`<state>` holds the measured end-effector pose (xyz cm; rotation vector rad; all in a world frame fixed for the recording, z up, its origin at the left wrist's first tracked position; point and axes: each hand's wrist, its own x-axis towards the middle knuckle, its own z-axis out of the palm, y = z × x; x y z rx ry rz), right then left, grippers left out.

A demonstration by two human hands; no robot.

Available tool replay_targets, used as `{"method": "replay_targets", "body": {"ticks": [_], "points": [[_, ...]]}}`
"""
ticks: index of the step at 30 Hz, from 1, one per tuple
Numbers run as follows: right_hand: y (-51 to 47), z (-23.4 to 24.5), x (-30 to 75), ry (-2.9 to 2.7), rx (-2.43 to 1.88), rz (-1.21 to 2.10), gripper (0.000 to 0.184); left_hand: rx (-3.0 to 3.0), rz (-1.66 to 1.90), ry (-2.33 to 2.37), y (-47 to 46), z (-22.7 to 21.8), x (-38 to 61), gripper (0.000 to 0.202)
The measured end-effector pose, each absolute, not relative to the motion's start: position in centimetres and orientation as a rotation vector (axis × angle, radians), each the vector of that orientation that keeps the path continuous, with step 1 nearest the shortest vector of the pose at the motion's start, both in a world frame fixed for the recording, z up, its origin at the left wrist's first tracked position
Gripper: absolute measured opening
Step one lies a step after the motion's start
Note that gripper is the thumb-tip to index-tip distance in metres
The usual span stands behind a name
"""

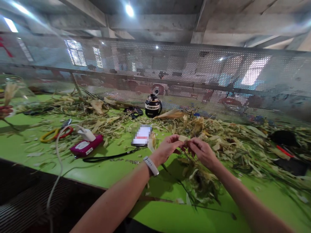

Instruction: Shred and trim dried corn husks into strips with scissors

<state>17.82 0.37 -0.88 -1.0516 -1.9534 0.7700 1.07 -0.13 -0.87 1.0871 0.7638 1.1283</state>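
A pale strip of dried corn husk [184, 138] is pinched between my two hands above the green table [109, 173]. My left hand [167, 147], with a white band on its wrist, grips the strip's left end. On the other end the fingers of my right hand [201, 150] are closed. Just under my hands hangs or lies a crumpled husk bunch [204, 183] with thin dark stems; whether my fingers also hold a stem is hidden. A phone [142, 135] with a lit screen and a black strap lies left of my hands.
Heaps of husk scraps [233, 145] spread along the table's back and right. A black jar-shaped bottle [152, 106] stands before a perforated metal screen [136, 68]. At left are a magenta power bank [86, 146] with a white cable, scissors [52, 134], and another person's hand [5, 111].
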Motion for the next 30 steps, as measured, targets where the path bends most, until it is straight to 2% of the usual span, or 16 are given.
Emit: {"method": "replay_targets", "body": {"ticks": [6, 14, 19, 24, 30], "points": [[0.33, -0.96, 17.77, -1.895, -1.078, 0.606, 0.025, 0.946, 1.112, 0.693, -0.02, -0.71, 1.04, 0.016], [0.34, -0.90, 17.73, -1.969, -0.868, 0.333, 0.013, 0.715, 1.065, 0.562, 0.40, -1.03, 0.90, 0.004], [-0.02, -0.60, 17.39, -1.954, -0.848, 0.196, 0.012, 0.688, 1.001, 0.578, 0.07, -0.95, 1.02, 0.005], [-0.39, -0.60, 17.07, -1.871, -0.933, 0.206, 0.013, 0.751, 1.053, 0.622, -0.34, -1.03, 1.30, 0.012], [-0.27, -0.91, 16.92, -1.755, -1.025, 0.397, 0.017, 0.957, 1.142, 0.742, -0.46, -1.41, 1.64, 0.023]]}}
